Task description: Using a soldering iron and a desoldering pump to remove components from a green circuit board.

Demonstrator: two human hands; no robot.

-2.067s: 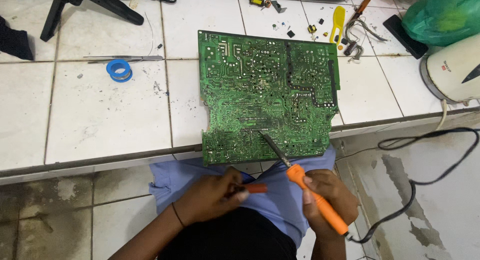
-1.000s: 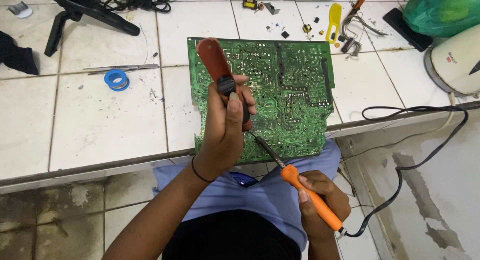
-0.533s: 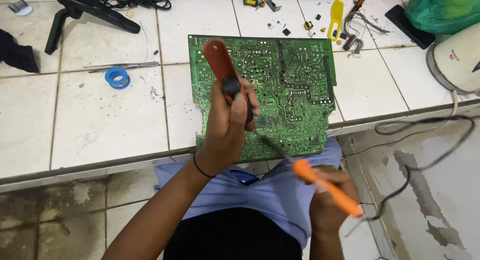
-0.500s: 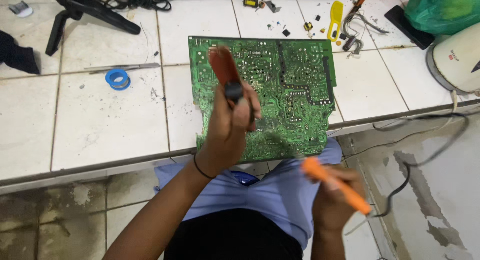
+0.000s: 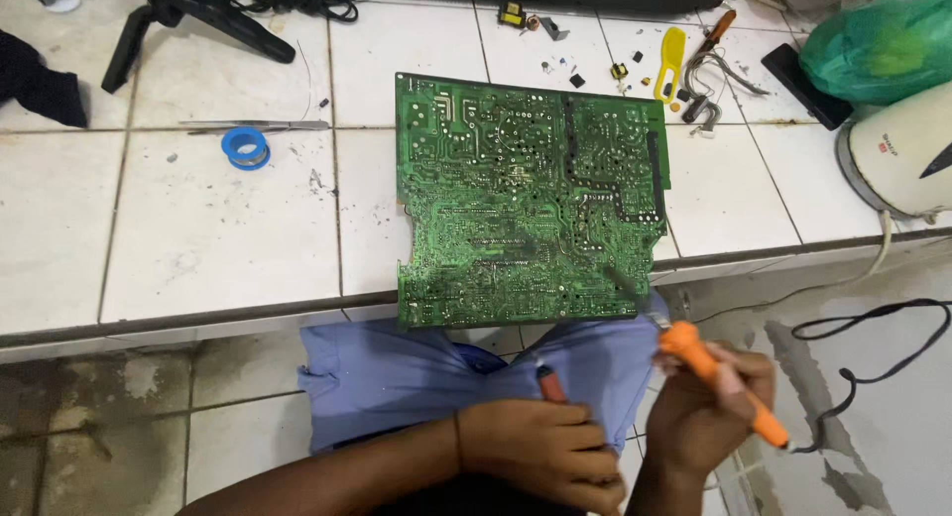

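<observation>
— What is happening at the tiled bench (image 5: pixel 198 238)?

— A person in a blue shirt is sitting at its front edge, working on a green circuit board (image 5: pixel 526 199) lying solder side up, its near edge overhanging the bench. The right hand (image 5: pixel 709 407) is closing around an orange-handled soldering iron (image 5: pixel 719 382), fingers wrapped on the grip; the dark tip is pointing up and left, reaching over the board's near right corner. Whether it is touching a joint, I cannot tell.

— And the left hand (image 5: pixel 540 452)?

— It is resting low over the lap, curled shut around a reddish-brown tool (image 5: pixel 551 384), apparently a desoldering pump; only its end is showing above the fingers.

— What is lying around?

— A blue roll of tape (image 5: pixel 244 145) and tweezers (image 5: pixel 256 125) are sitting well left of the board. Small loose components and a yellow tool (image 5: pixel 671 58) are scattered beyond its far right corner. A black cable (image 5: pixel 873 338) is trailing from the iron across the floor.

— How would one do this well?

— In my judgement, by holding the iron steady like a pen, heating one pad at a time, and keeping the cable clear of the lap. The overhanging board looks likely to tip, so light pressure seems wise.
</observation>
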